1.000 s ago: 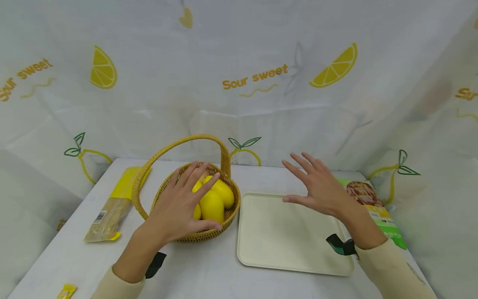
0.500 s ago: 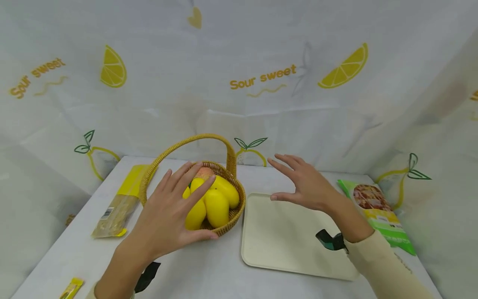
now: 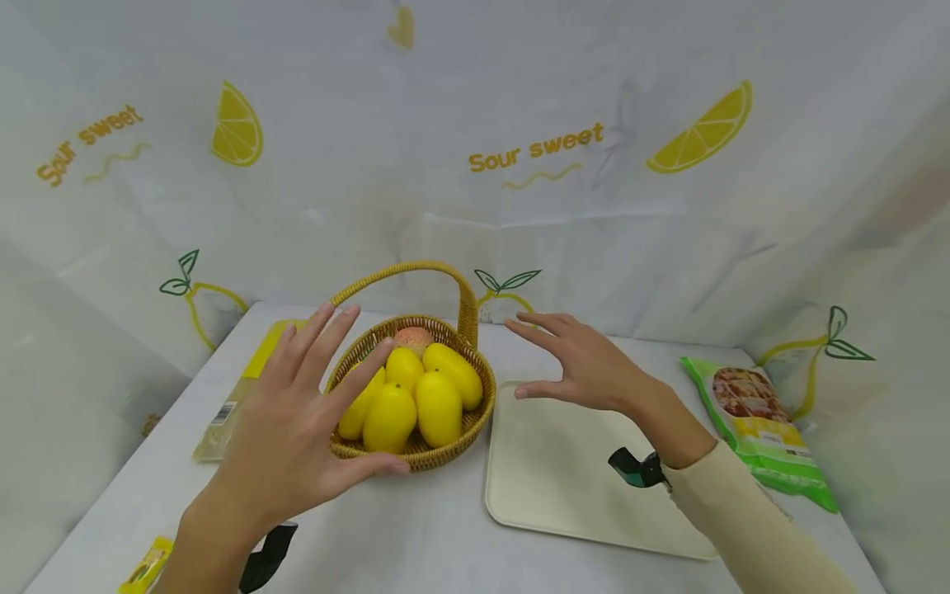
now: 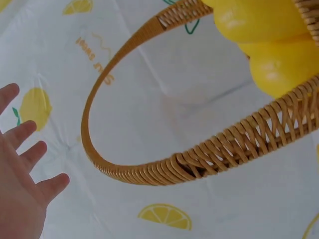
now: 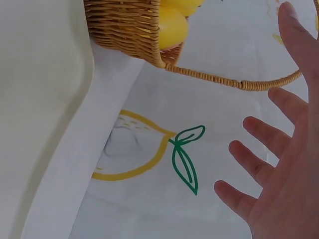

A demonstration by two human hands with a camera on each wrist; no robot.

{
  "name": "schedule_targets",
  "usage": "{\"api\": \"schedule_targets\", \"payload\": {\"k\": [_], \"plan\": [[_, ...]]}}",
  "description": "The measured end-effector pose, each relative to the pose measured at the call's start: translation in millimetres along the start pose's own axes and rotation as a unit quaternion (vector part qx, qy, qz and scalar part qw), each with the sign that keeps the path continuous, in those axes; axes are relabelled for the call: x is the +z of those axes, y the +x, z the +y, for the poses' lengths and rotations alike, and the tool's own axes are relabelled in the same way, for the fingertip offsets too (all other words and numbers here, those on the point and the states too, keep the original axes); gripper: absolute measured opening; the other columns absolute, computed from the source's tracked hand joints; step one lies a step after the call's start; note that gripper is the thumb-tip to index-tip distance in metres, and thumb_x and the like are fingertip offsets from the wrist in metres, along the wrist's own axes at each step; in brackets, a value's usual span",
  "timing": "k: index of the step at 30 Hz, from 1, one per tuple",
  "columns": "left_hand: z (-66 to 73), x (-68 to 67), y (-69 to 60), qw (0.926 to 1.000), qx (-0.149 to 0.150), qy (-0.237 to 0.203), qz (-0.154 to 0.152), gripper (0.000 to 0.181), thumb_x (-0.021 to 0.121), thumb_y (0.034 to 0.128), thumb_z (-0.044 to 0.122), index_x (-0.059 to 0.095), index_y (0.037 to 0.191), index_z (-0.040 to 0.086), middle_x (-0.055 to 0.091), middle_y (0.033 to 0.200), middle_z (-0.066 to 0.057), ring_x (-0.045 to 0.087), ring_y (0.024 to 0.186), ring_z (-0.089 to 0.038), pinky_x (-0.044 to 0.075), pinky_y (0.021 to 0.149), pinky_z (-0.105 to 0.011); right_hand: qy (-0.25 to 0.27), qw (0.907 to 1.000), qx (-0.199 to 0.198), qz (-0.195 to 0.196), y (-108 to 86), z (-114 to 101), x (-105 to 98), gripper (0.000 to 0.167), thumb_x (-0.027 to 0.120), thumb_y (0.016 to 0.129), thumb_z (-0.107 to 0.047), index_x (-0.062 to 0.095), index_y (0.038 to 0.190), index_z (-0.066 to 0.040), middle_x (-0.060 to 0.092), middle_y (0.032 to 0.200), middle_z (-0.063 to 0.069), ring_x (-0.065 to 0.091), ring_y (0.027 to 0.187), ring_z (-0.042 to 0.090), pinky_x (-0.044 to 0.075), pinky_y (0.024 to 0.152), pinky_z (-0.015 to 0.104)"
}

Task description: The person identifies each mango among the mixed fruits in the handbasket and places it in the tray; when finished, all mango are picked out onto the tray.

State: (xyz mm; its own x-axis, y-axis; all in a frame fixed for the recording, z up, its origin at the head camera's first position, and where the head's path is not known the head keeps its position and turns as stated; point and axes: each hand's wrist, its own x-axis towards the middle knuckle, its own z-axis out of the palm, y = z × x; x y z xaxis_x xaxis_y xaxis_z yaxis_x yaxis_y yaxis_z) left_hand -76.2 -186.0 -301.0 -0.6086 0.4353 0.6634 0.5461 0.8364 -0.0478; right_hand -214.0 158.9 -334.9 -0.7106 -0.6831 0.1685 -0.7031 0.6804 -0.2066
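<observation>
A wicker basket [image 3: 438, 456] with a tall arched handle stands on the white table, holding several yellow mangoes [image 3: 439, 408]. At its back lies a rounded pinkish fruit [image 3: 413, 339]. My left hand [image 3: 297, 429] is spread in the air over the basket's left side, hiding part of the rim and handle; it holds nothing. Fingers extended, my right hand [image 3: 590, 363] hovers above the back of a cream tray [image 3: 564, 470], right of the basket. In the left wrist view the fingers [image 4: 31, 155] appear apart from the handle [image 4: 134, 172]. The right hand [image 5: 284, 169] is likewise empty.
A clear packet with a yellow top [image 3: 267, 346] lies left of the basket, partly behind the left hand. At the right edge rests a green food bag [image 3: 764, 429]. A small yellow sachet [image 3: 148, 565] sits front left. A lemon-print curtain [image 3: 416, 165] stands behind.
My left hand has shifted left and down, uncovering more of the mangoes. My right hand has moved left toward the basket. The view has turned slightly left.
</observation>
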Motion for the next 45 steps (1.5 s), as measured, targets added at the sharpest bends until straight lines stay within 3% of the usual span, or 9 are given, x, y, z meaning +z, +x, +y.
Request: {"api": "schedule_targets", "payload": {"k": [4, 10, 15, 19, 21, 23, 27, 35, 45], "plan": [[-9.7, -0.7, -5.0, 0.9997, -0.018, -0.001, 0.017, 0.092, 0.041, 0.0877, 0.088, 0.052, 0.15, 0.021, 0.036, 0.163, -0.019, 0.035, 0.149, -0.044, 0.039, 0.118, -0.07, 0.029, 0.9995, 0.001, -0.011, 9.3, -6, 1, 0.087, 0.073, 0.086, -0.062, 0.036, 0.159, -0.031, 0.041, 0.163, 0.004, 0.042, 0.148, 0.035, 0.04, 0.122, 0.065], [-25.8, 2.6, -20.3, 0.9983, -0.051, -0.003, 0.028, 0.086, 0.042, 0.093, 0.081, 0.049, 0.153, 0.019, 0.039, 0.161, -0.018, 0.041, 0.145, -0.039, 0.032, 0.132, -0.036, 0.052, 0.9984, -0.004, -0.021, 20.9, -12, 8, 0.086, 0.073, 0.086, -0.063, 0.039, 0.158, -0.03, 0.041, 0.163, 0.002, 0.041, 0.149, 0.031, 0.045, 0.118, 0.064], [-36.0, 6.0, -33.9, 0.9961, -0.084, 0.002, 0.026, 0.085, 0.038, 0.0958, 0.078, 0.046, 0.154, 0.016, 0.041, 0.159, -0.019, 0.044, 0.14, -0.038, 0.063, 0.094, -0.049, 0.071, 0.997, -0.001, -0.031, 28.2, -18, 13, 0.086, 0.073, 0.085, -0.065, 0.041, 0.157, -0.03, 0.041, 0.163, 0.003, 0.04, 0.15, 0.031, 0.047, 0.114, 0.067], [-42.7, 10.1, -42.4, 0.9946, -0.1, -0.007, 0.024, 0.082, 0.037, 0.0983, 0.073, 0.045, 0.155, 0.014, 0.042, 0.157, -0.021, 0.047, 0.134, -0.041, 0.065, 0.07, -0.053, 0.085, 0.9958, 0.001, -0.034, 33.2, -22, 18, 0.085, 0.074, 0.084, -0.064, 0.041, 0.157, -0.033, 0.042, 0.163, 0.004, 0.041, 0.15, 0.032, 0.047, 0.114, 0.067], [-45.7, 12.0, -46.9, 0.9934, -0.112, -0.015, 0.021, 0.08, 0.04, 0.0976, 0.069, 0.044, 0.155, 0.013, 0.041, 0.158, -0.021, 0.049, 0.132, -0.041, 0.065, 0.073, -0.052, 0.093, 0.9951, -0.002, -0.032, 36.4, -23, 21, 0.085, 0.075, 0.084, -0.063, 0.041, 0.156, -0.034, 0.043, 0.162, 0.003, 0.042, 0.15, 0.031, 0.047, 0.115, 0.066], [-48.2, 14.2, -51.1, 0.9921, -0.122, -0.019, 0.02, 0.079, 0.065, 0.0941, 0.056, 0.042, 0.156, 0.014, 0.041, 0.158, -0.021, 0.05, 0.132, -0.039, 0.065, 0.078, -0.051, 0.103, 0.9942, -0.004, -0.032, 39.5, -25, 24, 0.085, 0.076, 0.083, -0.062, 0.042, 0.156, -0.034, 0.043, 0.162, 0.003, 0.041, 0.151, 0.031, 0.046, 0.117, 0.065], [-50.2, 20.2, -57.6, 0.9897, -0.141, -0.024, 0.012, 0.106, 0.096, 0.0683, 0.011, 0.039, 0.158, 0.014, 0.042, 0.157, -0.019, 0.053, 0.131, -0.035, 0.064, 0.08, -0.049, 0.124, 0.9916, -0.004, -0.037, 44.3, -30, 30, 0.086, 0.079, 0.082, -0.059, 0.044, 0.155, -0.031, 0.045, 0.161, 0.002, 0.039, 0.152, 0.031, 0.042, 0.121, 0.064], [-51.8, 28.8, -62.4, 0.9881, -0.147, -0.041, 0.019, 0.11, 0.095, 0.0632, -0.002, 0.039, 0.157, 0.012, 0.05, 0.145, -0.021, 0.066, 0.112, -0.034, 0.066, 0.072, -0.049, 0.15, 0.9877, -0.022, -0.04, 50.7, -41, 43, 0.084, 0.083, 0.082, -0.05, 0.047, 0.154, -0.025, 0.048, 0.158, -0.001, 0.045, 0.147, 0.027, 0.046, 0.12, 0.057], [-47.2, 35.7, -69.6, 0.9816, -0.16, -0.096, 0.042, 0.101, 0.089, 0.0677, -0.009, 0.041, 0.155, 0.009, 0.055, 0.124, -0.021, 0.058, 0.113, -0.022, 0.054, 0.089, -0.004, 0.155, 0.9858, -0.032, -0.057, 57.3, -51, 57, 0.078, 0.084, 0.084, -0.046, 0.05, 0.152, -0.026, 0.047, 0.158, 0.003, 0.045, 0.146, 0.03, 0.047, 0.12, 0.056]]}}
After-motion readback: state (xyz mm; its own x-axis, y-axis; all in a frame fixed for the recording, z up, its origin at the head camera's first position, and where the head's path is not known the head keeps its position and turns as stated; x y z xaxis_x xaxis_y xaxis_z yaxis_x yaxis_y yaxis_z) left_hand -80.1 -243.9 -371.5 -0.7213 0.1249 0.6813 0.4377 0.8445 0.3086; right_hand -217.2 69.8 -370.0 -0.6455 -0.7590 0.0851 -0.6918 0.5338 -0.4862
